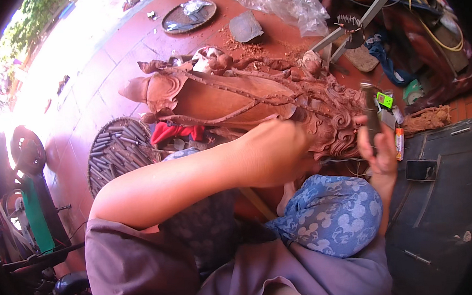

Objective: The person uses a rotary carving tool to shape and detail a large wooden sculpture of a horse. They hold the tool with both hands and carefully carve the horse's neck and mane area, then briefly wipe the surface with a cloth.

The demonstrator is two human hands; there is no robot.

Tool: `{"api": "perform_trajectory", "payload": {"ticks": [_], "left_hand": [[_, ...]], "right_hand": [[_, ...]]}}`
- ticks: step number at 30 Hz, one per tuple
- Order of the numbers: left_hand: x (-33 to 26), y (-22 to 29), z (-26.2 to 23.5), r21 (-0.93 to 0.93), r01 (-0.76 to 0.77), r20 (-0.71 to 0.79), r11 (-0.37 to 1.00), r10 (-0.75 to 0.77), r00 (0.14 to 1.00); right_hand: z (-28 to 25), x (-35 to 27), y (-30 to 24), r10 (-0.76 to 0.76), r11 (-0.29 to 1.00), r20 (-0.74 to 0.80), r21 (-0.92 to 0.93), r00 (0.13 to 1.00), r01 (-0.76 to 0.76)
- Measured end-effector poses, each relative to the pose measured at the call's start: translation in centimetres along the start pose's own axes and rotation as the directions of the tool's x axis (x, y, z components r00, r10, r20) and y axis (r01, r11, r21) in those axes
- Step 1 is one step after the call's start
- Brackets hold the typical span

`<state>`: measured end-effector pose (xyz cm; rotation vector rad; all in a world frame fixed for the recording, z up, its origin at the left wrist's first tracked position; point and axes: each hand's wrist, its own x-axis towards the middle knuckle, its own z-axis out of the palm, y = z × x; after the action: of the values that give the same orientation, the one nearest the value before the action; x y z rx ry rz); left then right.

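A large reddish-brown wood carving [232, 95] lies across in front of me, with a smooth hollow middle, twisting branches and dense curls at its right end. Over its near side my left hand [278, 151] is closed in a fist, slightly blurred; whatever it grips is hidden. To the right, my right hand [377, 150] is raised beside the carved curls, its fingers wrapped round a dark thick bar-shaped tool [371, 112] that stands upright. Whether that is a mallet or a chisel handle I cannot tell.
A round basket [90, 164] full of dark chisel-like rods stands at left. Beyond the carving are a round tray [166, 24], a grey block [245, 27] and a clear plastic bag [286, 5]. A phone [421, 170] lies on the dark surface at right, near a lime-green box [385, 99].
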<state>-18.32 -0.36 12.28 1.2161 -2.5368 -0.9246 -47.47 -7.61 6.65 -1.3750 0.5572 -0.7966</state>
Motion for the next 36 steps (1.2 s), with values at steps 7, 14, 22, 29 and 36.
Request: {"api": "perform_trajectory", "payload": {"ticks": [7,14,22,29,36], "left_hand": [[-4.6,-0.7,-3.3,0.034,-0.012,0.514,0.999,-0.007,0.858],[-6.1,-1.3,-2.7,0.013,0.129,0.358,0.992,-0.125,0.925],[-6.9,-1.1,-2.7,0.067,0.392,0.315,0.918,-0.392,0.864],[-7.7,-5.1,-4.4,0.046,0.684,0.297,0.728,-0.664,0.686],[-6.5,-9.0,-4.7,0.015,0.804,0.331,0.594,-0.762,0.557]], "right_hand": [[-10.0,-13.0,-8.3,-0.222,0.84,-0.757,-0.469,0.615,-0.274],[-13.1,-7.8,-9.3,-0.448,0.628,-0.811,-0.586,0.378,-0.512],[-24.2,0.8,10.0,-0.024,0.923,-0.81,-0.243,0.586,-0.298],[-25.4,7.5,20.7,0.169,0.737,-0.693,-0.384,0.701,-0.557],[-29.5,9.8,31.4,-0.017,0.44,-0.642,-0.693,0.767,-0.571]]}}
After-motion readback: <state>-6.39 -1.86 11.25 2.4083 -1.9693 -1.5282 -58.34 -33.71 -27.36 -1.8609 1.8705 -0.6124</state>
